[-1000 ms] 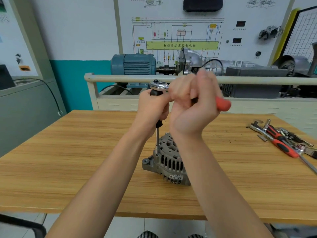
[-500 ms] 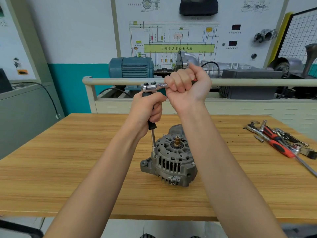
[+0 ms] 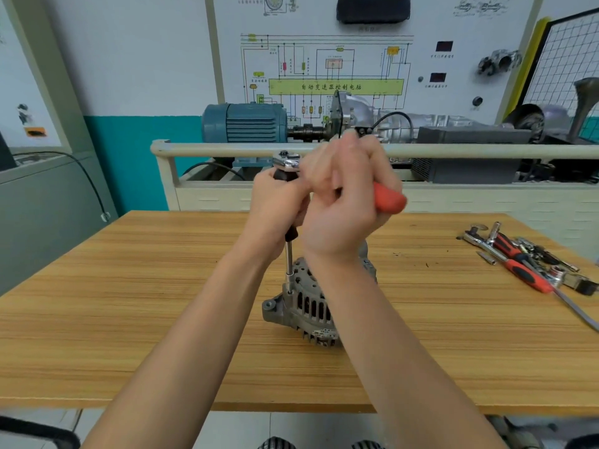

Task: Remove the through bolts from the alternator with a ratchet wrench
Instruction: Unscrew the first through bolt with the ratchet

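nearest to the camera, two bare forearms reach forward over the wooden bench. between them the alternator stands on the bench, a little before its middle, with its slotted housing toward the viewer; the right forearm covers much of its top. a thin steel extension bar rises straight up from the left edge of the housing, where one through bolt probably sits, but the bolt head is hidden under the socket.

higher up, the left hand holds the black grip of this bar, its fingers curled around it. i think this is to keep the bar upright, so the socket does not slip off the bolt. on top of the bar sits the shiny head of the ratchet wrench. the right hand is closed around the red handle, which comes out at the right side of the fist, and it is blurred, so it is probably swinging the handle to loosen the bolt.

further right on the bench lies a pile of spare tools, well apart from the work. behind the bench there are a pale rail, a blue motor and a wiring diagram board on the wall.
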A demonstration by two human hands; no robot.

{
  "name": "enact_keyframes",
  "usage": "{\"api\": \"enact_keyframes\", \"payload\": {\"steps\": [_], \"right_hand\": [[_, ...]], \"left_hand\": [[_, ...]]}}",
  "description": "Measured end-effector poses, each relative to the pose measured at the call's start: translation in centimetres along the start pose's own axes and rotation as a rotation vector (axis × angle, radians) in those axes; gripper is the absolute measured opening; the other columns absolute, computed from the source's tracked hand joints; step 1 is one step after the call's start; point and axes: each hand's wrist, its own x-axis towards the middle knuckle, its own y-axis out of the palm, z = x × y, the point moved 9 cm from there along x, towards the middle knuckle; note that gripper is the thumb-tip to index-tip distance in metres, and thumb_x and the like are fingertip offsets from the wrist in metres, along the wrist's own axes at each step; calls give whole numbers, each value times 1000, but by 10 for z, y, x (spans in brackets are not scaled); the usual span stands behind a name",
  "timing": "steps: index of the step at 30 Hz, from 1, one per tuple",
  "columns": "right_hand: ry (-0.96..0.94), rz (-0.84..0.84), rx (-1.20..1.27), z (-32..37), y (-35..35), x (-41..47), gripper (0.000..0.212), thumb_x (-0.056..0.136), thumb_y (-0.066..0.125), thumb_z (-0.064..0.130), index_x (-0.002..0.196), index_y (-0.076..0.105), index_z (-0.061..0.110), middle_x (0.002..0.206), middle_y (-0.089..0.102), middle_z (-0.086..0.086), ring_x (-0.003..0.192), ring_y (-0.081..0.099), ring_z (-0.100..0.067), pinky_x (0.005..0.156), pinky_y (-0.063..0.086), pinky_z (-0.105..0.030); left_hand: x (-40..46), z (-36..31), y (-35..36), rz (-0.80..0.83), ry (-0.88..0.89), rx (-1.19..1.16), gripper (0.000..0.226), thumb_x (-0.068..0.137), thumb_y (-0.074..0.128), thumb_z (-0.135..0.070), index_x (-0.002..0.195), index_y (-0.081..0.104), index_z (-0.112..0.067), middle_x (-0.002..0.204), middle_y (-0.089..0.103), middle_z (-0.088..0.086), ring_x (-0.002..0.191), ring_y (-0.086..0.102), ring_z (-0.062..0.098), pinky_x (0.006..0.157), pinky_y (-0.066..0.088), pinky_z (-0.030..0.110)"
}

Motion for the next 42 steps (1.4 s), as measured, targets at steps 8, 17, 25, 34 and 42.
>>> {"api": "enact_keyframes", "payload": {"steps": [8, 17, 25, 34, 42], "right_hand": [[619, -334, 461, -58, -62, 34, 41, 78, 41, 13, 38, 32, 17, 31, 19, 4, 26, 17, -11, 35, 19, -19], [581, -351, 512, -53, -67, 35, 56, 94, 31, 14, 38, 32, 18, 31, 19, 5, 27, 17, -11, 36, 19, -19], [-236, -33, -261, 25, -6, -14, 26, 85, 46, 8, 63, 43, 20, 52, 37, 6, 42, 28, -12, 46, 23, -29], [343, -113, 277, -24, -42, 31, 48, 88, 39, 12, 40, 35, 20, 33, 23, 7, 35, 12, -11, 41, 20, -22], [773, -313, 671, -89, -63, 39, 60, 95, 30, 18, 35, 34, 14, 28, 22, 3, 34, 6, -10, 33, 17, -19]], "left_hand": [[7, 5, 7, 189, -111, -149, 34, 69, 63, -7, 42, 48, -22, 41, 37, -1, 37, 33, 15, 41, 31, 20], [6, 11, 7, 31, -156, -110, 45, 80, 52, 10, 54, 32, -20, 41, 26, -8, 35, 17, 8, 38, 15, 16], [-5, -1, 16, 19, -59, 0, 23, 91, 45, -17, 70, 37, -13, 67, 36, 13, 55, 36, 21, 52, 33, 32], [4, 8, -1, 9, -118, -105, 42, 77, 56, 9, 51, 36, -17, 43, 30, -3, 38, 24, 12, 40, 21, 17], [5, 7, 9, 177, -150, -151, 36, 69, 62, -9, 40, 44, -23, 39, 34, -3, 33, 28, 12, 38, 26, 17]]}}
